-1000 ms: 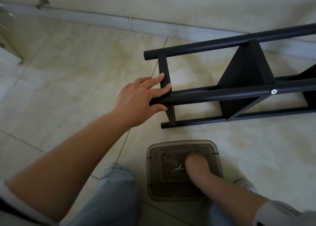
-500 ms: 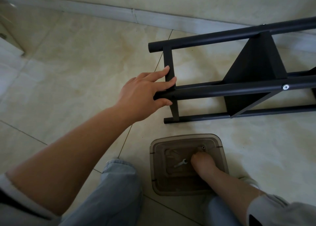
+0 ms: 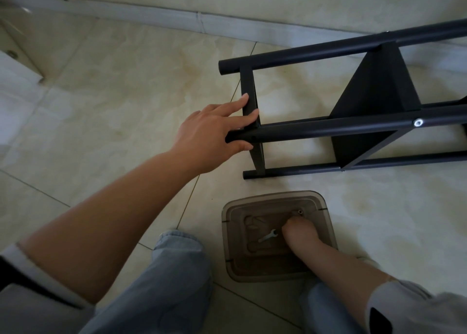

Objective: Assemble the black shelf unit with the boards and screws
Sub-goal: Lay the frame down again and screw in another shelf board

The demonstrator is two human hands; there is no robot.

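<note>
The black shelf frame (image 3: 328, 129) lies on its side on the tiled floor, with a black board (image 3: 374, 86) fixed between its tubes and a silver screw (image 3: 418, 123) in the near upper tube. My left hand (image 3: 209, 134) is at that tube's open end: straight fingers rest on the upright crossbar and the thumb lies under the tube. My right hand (image 3: 300, 232) reaches down into a brown translucent tub (image 3: 227, 232), fingertips hidden. A small wrench (image 3: 267, 236) lies just left of it and a screw (image 3: 300, 211) just beyond it.
A pale wall and baseboard (image 3: 151, 17) run along the back. A white cabinet corner (image 3: 20, 63) stands at the far left. My knees in blue jeans (image 3: 177, 270) are at the bottom, on either side of the tub.
My left hand's fingers have slid a little along the crossbar while staying at the tube end. My right hand has shifted slightly toward the tub's far right corner.
</note>
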